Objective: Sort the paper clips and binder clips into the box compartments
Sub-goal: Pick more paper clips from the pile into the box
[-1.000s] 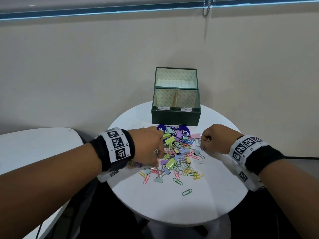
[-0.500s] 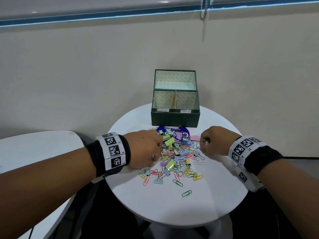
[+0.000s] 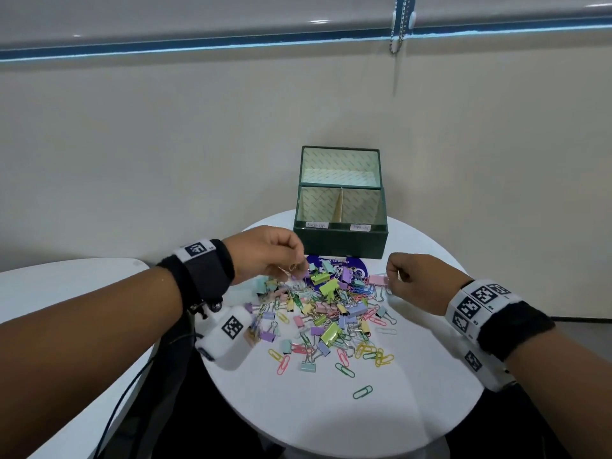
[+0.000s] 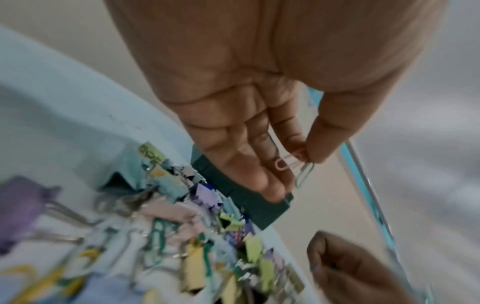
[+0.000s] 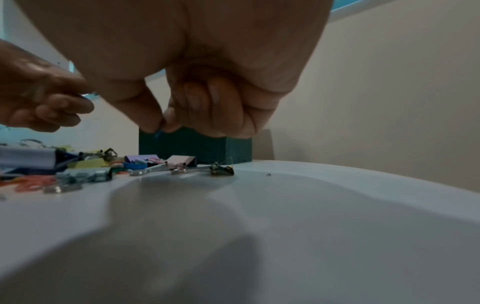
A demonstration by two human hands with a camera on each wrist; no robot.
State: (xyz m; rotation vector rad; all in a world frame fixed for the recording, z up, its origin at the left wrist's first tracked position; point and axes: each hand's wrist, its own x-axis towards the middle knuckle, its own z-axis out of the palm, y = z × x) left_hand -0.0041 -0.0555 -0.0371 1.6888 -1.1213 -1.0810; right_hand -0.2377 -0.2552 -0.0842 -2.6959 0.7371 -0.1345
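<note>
A pile of pastel paper clips and binder clips [image 3: 328,313] lies mid-table on the round white table [image 3: 414,409]. Behind it stands the dark green box [image 3: 341,240], its two labelled front compartments split by a divider and its lid upright at the back. My left hand [image 3: 296,268] hovers over the pile's far left, just before the box. Its thumb and forefinger pinch a pink paper clip [image 4: 288,162] and a clear one [image 4: 305,174]. My right hand [image 3: 395,276] is curled at the pile's right edge, pinching a small blue clip [image 5: 157,131] just above the table.
A blue round sticker [image 3: 361,268] lies under the pile's far side. One green paper clip [image 3: 362,391] sits alone near the front. A second white table [image 3: 66,293] adjoins on the left. The wall stands close behind the box.
My left hand rose from the pile's left side and moved toward the box with paper clips pinched. The right hand hardly moved.
</note>
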